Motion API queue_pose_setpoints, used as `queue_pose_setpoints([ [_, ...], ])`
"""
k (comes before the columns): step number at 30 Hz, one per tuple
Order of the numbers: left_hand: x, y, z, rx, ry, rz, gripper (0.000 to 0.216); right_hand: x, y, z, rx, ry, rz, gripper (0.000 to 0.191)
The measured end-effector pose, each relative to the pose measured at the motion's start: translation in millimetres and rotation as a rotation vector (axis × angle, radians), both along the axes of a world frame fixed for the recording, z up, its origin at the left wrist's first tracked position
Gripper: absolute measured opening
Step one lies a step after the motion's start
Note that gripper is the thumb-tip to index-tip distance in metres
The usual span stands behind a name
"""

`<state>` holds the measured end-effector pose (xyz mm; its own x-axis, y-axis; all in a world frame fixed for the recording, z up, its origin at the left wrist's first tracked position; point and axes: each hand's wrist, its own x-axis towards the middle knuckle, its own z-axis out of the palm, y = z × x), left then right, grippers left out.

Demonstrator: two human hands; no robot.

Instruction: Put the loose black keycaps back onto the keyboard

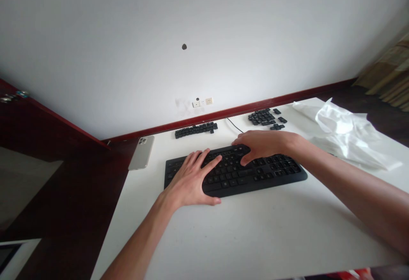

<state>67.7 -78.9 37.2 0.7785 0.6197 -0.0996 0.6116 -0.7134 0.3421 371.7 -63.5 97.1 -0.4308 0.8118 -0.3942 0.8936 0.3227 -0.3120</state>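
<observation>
A black keyboard [275, 173] lies across the middle of the white table [243, 237]. My left hand [191, 180] rests flat on the keyboard's left half, fingers spread over the keys and thumb along its front edge. My right hand [260, 144] lies palm down over the keyboard's upper middle, fingers pointing left and slightly curled. Neither hand holds anything. A row of loose black keycaps [195, 130] sits behind the keyboard at the left, and a larger cluster of loose keycaps [265, 118] sits at the back right.
A phone [142, 152] lies face down at the table's left edge. A crumpled white plastic sheet [348, 135] covers the right rear of the table. The keyboard cable [234, 125] runs back toward the wall. Wall sockets [202, 102] sit above the dark red skirting.
</observation>
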Motion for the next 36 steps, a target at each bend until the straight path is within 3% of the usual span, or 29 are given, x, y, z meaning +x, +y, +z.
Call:
queue_pose_setpoints([
  [3,-1,1,2.4,-0.010,-0.004,0.003,0.123,2,-1,3.1,-0.014,-0.008,0.014,0.071],
  [9,-7,7,2.0,-0.028,0.021,-0.010,0.122,1,-7,12.3,-0.054,-0.012,0.086,0.069],
  [13,-9,9,0.9,-0.033,0.008,-0.013,0.121,-3,-6,10.8,-0.063,-0.021,0.033,0.077],
  [18,-9,9,-0.2,-0.026,0.014,-0.014,0.120,-1,-7,11.2,-0.044,-0.012,0.094,0.082],
  [23,-10,8,-0.2,-0.022,-0.007,-0.017,0.118,1,-6,11.3,-0.053,-0.009,0.050,0.075],
  [29,-9,7,0.8,-0.038,0.023,-0.006,0.118,0,-6,10.7,-0.027,-0.015,0.080,0.083],
  [36,-10,8,-1.1,-0.018,-0.006,-0.019,0.116,-1,-6,8.4,-0.032,-0.028,0.038,0.078],
])
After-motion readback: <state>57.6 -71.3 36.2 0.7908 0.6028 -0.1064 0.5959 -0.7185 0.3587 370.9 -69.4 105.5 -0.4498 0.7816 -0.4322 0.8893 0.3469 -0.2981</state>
